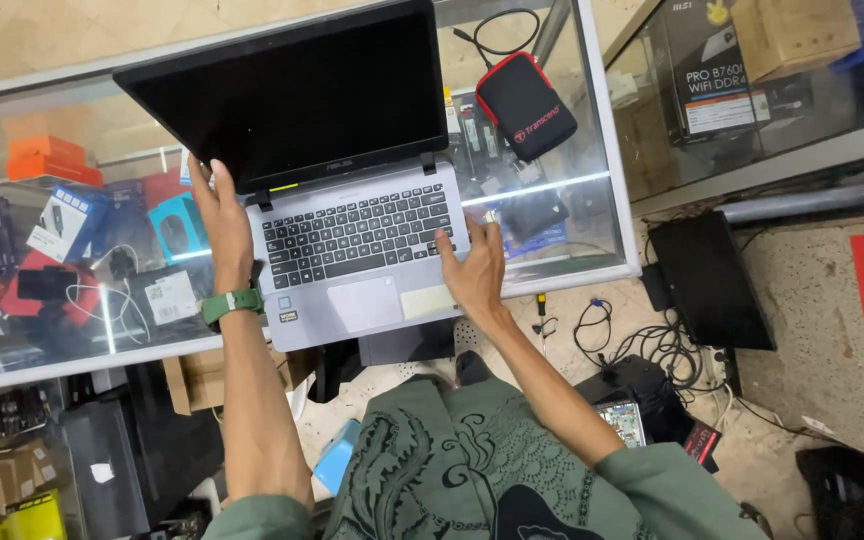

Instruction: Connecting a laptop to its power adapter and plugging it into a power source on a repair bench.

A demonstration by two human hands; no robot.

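Open silver laptop [352, 250] sits on the glass counter [572, 215], screen dark. Left hand [220, 215] grips the lid's lower left edge by the hinge, green watch [232, 303] on that wrist. Right hand [474, 265] lies flat on the keyboard's right end. Black-and-red pouch [525, 105] lies behind the laptop, well apart.

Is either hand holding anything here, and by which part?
Left hand grips the laptop at its left hinge corner; right hand rests flat on its right palm rest.
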